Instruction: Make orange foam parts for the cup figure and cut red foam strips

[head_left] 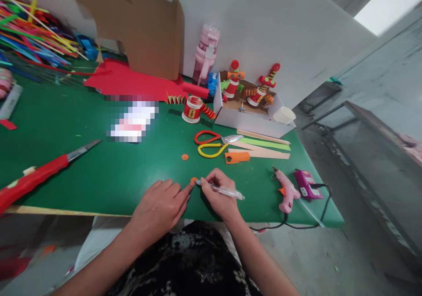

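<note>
Pinching a pen (pixel 232 192) between thumb and fingers of the right hand (pixel 221 194), with the tip down at a small orange disc (pixel 193 180); pressing the disc to the green table (pixel 158 164) with the outstretched forefinger of the left hand (pixel 162 204), with the other fingers close together and gripping nothing; hard to tell whether the nib touches the disc or stops just short.

Near the front edge, between both hands, for the disc; just beyond, a second disc (pixel 185 157); to the right of that, scissors (pixel 225 140) with one red and one yellow handle, lying with blades parted beside a green strip (pixel 268 144), pale strips (pixel 265 154) and a holed orange piece (pixel 242 156); farther right, a pink glue gun (pixel 288 191) next to a purple box (pixel 308 184) with a cord.

At far left, a red-handled knife (pixel 49 172), pointing inward; toward the back, a red-and-white cup figure (pixel 192 110) with folded paper arms, just beside a white tray (pixel 244 119) holding two more figures (pixel 232 86) and stacked white cups (pixel 284 115); behind, a pink bottle (pixel 205 56).
</note>
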A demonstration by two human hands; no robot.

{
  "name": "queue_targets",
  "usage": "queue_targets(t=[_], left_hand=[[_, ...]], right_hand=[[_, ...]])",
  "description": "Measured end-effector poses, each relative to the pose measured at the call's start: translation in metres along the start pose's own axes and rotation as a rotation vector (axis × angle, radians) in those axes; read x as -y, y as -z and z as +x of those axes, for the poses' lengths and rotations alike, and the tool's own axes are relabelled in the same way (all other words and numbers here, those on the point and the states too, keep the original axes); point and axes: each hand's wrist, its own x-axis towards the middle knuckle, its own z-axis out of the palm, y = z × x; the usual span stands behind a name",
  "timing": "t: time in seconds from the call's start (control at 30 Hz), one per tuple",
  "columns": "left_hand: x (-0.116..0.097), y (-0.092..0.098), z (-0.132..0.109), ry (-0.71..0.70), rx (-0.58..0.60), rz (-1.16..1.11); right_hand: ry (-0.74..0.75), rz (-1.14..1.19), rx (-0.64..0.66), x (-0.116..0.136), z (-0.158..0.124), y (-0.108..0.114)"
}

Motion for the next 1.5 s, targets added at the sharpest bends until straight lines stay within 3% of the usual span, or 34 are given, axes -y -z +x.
queue_targets(t=[1.5], left_hand=[[0.0012,-0.0009,-0.0007,-0.017,-0.004,-0.003]], right_hand=[[0.009,-0.046,-0.063,-0.0004,-0.0011,0.0004]])
